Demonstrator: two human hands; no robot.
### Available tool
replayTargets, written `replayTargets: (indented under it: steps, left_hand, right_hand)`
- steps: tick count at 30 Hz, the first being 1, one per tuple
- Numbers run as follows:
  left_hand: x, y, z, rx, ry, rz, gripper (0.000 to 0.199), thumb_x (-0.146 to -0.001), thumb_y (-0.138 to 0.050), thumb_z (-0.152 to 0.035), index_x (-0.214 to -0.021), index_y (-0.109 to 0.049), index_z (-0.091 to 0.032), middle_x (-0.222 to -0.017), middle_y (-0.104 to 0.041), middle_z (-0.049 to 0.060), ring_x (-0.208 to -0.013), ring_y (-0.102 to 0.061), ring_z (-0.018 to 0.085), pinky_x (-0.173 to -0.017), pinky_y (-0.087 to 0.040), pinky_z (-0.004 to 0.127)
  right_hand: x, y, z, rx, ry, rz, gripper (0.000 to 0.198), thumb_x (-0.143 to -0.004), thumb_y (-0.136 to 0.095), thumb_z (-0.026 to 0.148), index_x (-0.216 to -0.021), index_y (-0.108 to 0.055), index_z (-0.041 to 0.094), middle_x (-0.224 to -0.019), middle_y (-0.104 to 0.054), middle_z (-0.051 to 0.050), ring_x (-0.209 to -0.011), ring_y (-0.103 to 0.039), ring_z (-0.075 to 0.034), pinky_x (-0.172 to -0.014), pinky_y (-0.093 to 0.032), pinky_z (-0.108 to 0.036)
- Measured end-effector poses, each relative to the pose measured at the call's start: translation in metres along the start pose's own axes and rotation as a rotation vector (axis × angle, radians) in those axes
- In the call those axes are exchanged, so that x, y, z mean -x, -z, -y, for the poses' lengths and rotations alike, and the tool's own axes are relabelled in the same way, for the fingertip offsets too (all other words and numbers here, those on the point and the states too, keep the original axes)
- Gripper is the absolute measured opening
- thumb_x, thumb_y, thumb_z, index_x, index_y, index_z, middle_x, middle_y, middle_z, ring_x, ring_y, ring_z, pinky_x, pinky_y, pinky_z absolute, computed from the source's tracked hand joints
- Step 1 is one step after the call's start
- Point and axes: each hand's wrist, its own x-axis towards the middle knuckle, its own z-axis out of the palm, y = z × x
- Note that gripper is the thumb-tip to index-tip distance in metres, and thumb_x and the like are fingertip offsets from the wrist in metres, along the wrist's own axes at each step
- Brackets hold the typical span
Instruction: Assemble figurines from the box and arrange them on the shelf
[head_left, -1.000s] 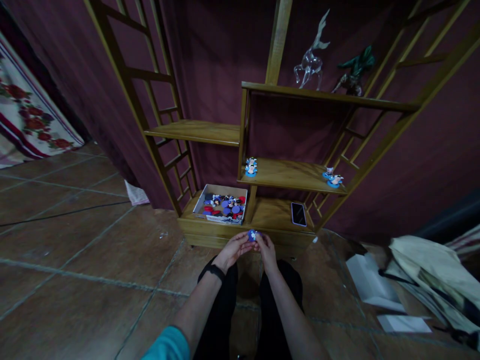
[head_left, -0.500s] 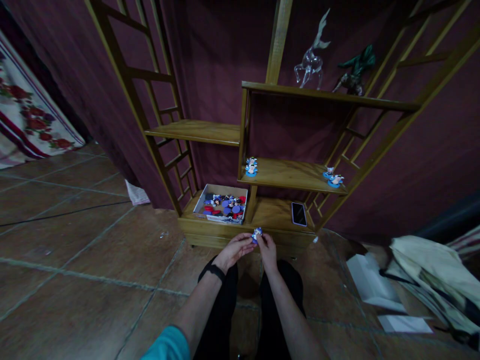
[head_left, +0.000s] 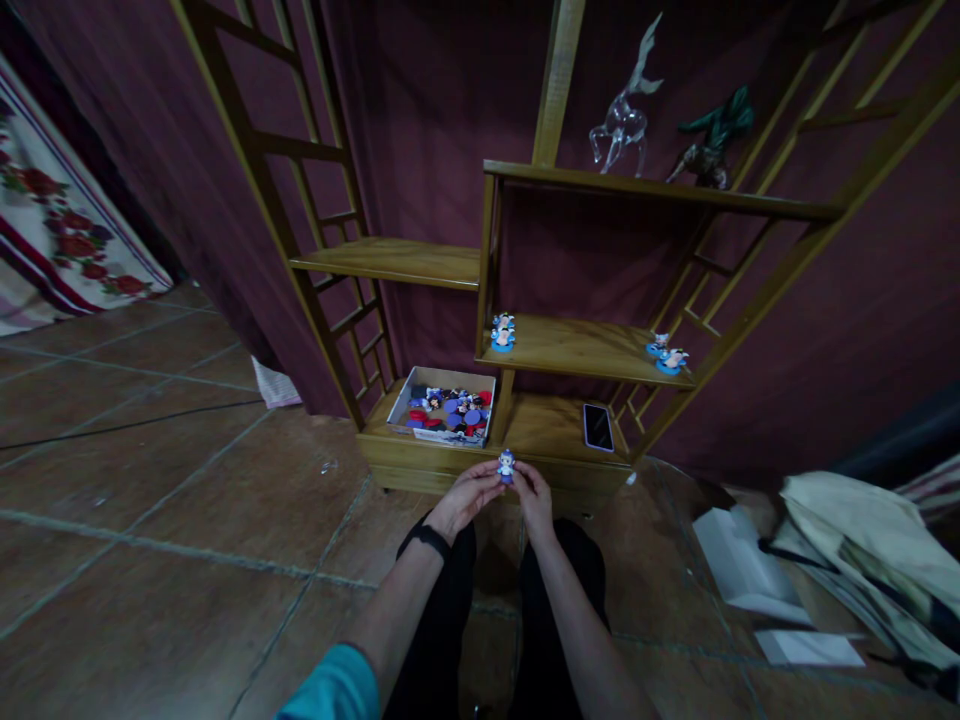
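Note:
A small purple-and-white figurine [head_left: 506,468] is held upright between my two hands, in front of the shelf's lower edge. My left hand [head_left: 472,495] pinches it from the left, and my right hand [head_left: 533,496] grips it from the right. Just beyond, an open cardboard box [head_left: 448,437] holds many figurine pieces with purple, red and black round bases. On the middle shelf stand blue-based figurines, a pair at the left [head_left: 502,333] and a pair at the right [head_left: 671,360].
A phone [head_left: 598,427] lies on the bottom shelf [head_left: 541,424]. Above, a glass deer-like ornament [head_left: 622,120] and a dark green statue [head_left: 716,135] stand on the upper shelf. On the floor at right are a white box [head_left: 750,565] and a pale bag [head_left: 862,540].
The figurine has been turned upright and shifted slightly left, its front now facing me. My right fingers have moved to its side. The shelf items have not moved.

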Motion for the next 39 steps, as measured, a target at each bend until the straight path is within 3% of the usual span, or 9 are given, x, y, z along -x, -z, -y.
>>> replayTargets:
  steps: [13,25,33,39]
  left_hand:
    - [-0.003,0.001,-0.001,0.034,0.019,-0.030,0.028,-0.070,-0.060,0.000,-0.096,-0.063,-0.009,-0.094,-0.067,0.013,-0.084,-0.064,0.016,-0.081,-0.050,0.026]
    - [-0.008,0.004,0.001,0.055,0.059,-0.049,0.026,-0.073,-0.054,0.001,-0.097,-0.063,-0.005,-0.094,-0.067,0.016,-0.081,-0.065,0.016,-0.083,-0.049,0.027]
    - [-0.006,0.001,0.001,0.043,0.012,-0.059,0.025,-0.069,-0.062,0.000,-0.093,-0.063,-0.009,-0.092,-0.067,0.012,-0.083,-0.064,0.015,-0.081,-0.050,0.025]
    - [-0.006,0.001,0.002,0.008,-0.064,-0.116,0.028,-0.063,-0.067,0.001,-0.088,-0.062,-0.011,-0.086,-0.067,0.008,-0.078,-0.064,0.013,-0.077,-0.050,0.022]
  right_hand:
    - [0.000,0.005,0.010,0.050,0.045,0.110,0.025,-0.072,-0.055,0.026,-0.093,-0.068,0.024,-0.101,-0.066,-0.004,-0.097,-0.058,-0.021,-0.089,-0.043,-0.038]
    - [0.000,0.005,0.013,0.113,0.076,0.103,0.024,-0.072,-0.054,0.027,-0.089,-0.070,0.026,-0.104,-0.064,-0.003,-0.098,-0.057,-0.020,-0.088,-0.043,-0.035]
    - [0.000,0.003,0.012,0.173,0.085,0.097,0.028,-0.074,-0.050,0.025,-0.097,-0.067,0.027,-0.101,-0.066,-0.002,-0.096,-0.057,-0.020,-0.089,-0.042,-0.035]
    - [0.005,0.000,0.012,0.352,0.171,0.109,0.035,-0.075,-0.046,0.019,-0.105,-0.063,0.027,-0.106,-0.062,-0.003,-0.098,-0.056,-0.019,-0.090,-0.041,-0.033]
